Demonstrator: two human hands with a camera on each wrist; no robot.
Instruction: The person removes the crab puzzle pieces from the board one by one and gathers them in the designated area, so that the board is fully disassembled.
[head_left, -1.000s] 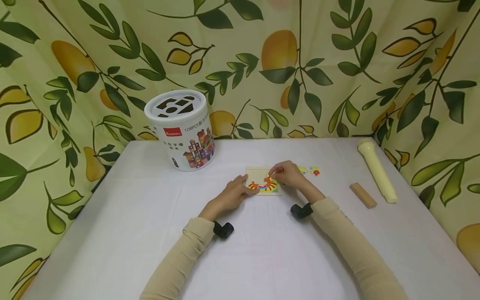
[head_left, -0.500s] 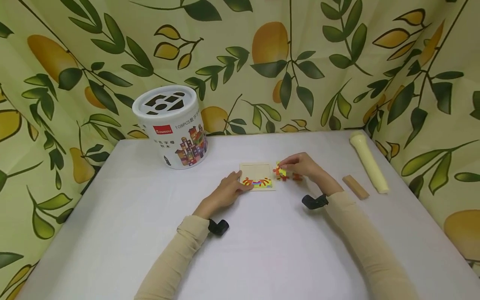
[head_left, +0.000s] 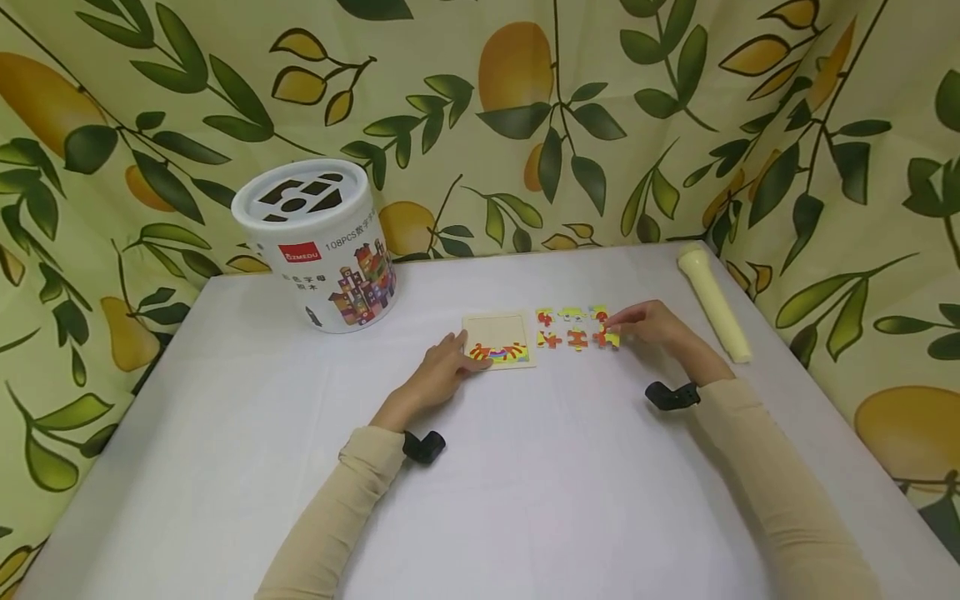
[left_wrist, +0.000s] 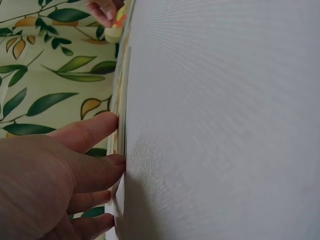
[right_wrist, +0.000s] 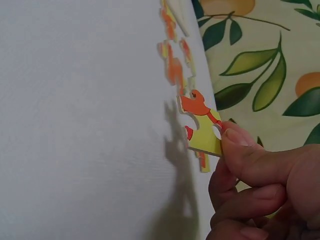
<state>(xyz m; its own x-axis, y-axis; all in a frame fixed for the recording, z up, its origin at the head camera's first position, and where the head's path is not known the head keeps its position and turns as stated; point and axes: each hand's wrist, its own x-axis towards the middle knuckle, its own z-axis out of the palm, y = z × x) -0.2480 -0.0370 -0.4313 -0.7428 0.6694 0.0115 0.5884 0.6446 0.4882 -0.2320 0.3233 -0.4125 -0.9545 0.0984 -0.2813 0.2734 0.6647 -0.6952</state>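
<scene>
My left hand (head_left: 437,372) holds the near left corner of a shallow wooden puzzle board (head_left: 497,320). Its thumb lies at the front edge and the fingers along the left side. In the left wrist view the board (left_wrist: 123,100) appears edge-on against the thumb and forefinger. A strip of colourful picture fills the board's near part; bare wood shows behind it. Right of the board, several loose jigsaw pieces (head_left: 577,338) lie in two rows. Over their right end my right hand (head_left: 660,325) pinches a yellow and orange jigsaw piece (right_wrist: 204,131) between thumb and forefinger, above the white cloth.
A white printed bucket (head_left: 322,258) with shape cut-outs in its lid stands at the back left. A pale yellow stick with a knobbed end (head_left: 712,300) lies to the right, beyond my right hand. A patterned curtain (head_left: 450,192) borders the table (head_left: 487,500).
My right hand has moved from over the board rightward to the loose pieces, uncovering their rows. The left hand keeps its place on the board. The head view has shifted, and my right arm hides the wooden block.
</scene>
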